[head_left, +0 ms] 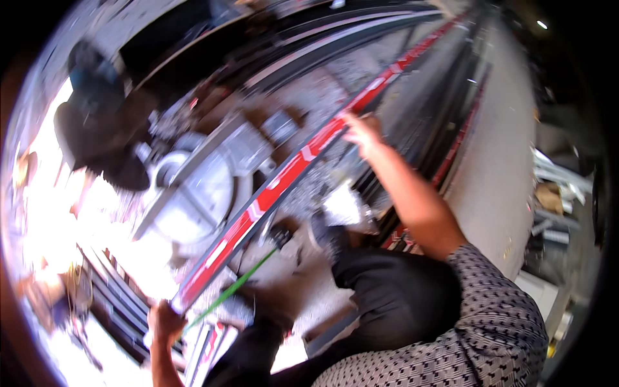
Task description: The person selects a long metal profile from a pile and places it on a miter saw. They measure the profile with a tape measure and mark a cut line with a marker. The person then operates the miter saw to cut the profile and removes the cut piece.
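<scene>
A long straight metal profile (284,180) with red film and white markings along its face runs diagonally from lower left to far right. At its near end my left hand (166,322) is closed around it. Farther along, my right hand (363,132) grips its right edge with the fingers over it, somewhat smeared by motion. Beneath and left of the profile lies a mitre saw (193,193) with a round silver table; the profile hides part of it. A thin green strip (235,284) slants from near my left hand toward the saw's near side.
Several dark long profiles (419,116) lie on the floor to the right, beside a pale floor strip (493,148). More bars (322,45) lie at the back. White scraps (558,174) are heaped at far right. Strong glare washes out the left side.
</scene>
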`<action>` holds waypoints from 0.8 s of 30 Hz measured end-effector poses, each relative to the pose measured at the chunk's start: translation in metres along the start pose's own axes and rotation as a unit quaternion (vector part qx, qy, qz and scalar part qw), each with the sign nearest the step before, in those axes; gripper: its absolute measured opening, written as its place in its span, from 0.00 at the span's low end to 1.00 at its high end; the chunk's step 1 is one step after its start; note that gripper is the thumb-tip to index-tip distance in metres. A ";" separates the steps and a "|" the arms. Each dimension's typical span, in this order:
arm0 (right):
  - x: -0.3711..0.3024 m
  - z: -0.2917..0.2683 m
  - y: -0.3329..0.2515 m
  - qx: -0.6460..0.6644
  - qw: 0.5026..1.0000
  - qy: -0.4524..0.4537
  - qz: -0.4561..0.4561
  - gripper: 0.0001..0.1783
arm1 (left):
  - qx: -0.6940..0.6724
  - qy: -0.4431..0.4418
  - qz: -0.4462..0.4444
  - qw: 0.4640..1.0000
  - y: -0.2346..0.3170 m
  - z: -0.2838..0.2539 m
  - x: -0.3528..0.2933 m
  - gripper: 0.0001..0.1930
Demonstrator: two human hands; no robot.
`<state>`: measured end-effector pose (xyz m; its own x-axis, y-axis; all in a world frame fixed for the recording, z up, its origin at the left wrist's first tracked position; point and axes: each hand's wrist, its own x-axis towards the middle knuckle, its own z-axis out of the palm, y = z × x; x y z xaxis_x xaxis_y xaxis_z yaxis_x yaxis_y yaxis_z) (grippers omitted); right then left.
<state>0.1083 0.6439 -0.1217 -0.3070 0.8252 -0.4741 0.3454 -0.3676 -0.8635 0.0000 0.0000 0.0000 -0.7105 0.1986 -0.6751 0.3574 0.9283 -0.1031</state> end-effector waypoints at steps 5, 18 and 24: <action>-0.077 0.040 -0.038 -0.418 0.766 0.030 -0.487 0.33 | -0.038 0.000 0.026 0.999 -0.011 -0.007 0.009 0.17; -0.135 0.083 -0.002 -0.586 0.462 -0.403 -0.530 0.42 | -0.104 0.019 0.135 0.985 0.119 0.015 0.080 0.19; -0.098 0.092 0.001 -0.607 0.440 -0.352 -0.560 0.33 | -0.095 0.065 0.206 0.972 0.186 -0.004 0.107 0.19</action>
<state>0.0574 0.5234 -0.0919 -0.9388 -0.2979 -0.1728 -0.2845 0.9536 -0.0986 -0.0119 0.1953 -0.0883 -0.6061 0.5916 -0.5317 0.5172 0.8009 0.3016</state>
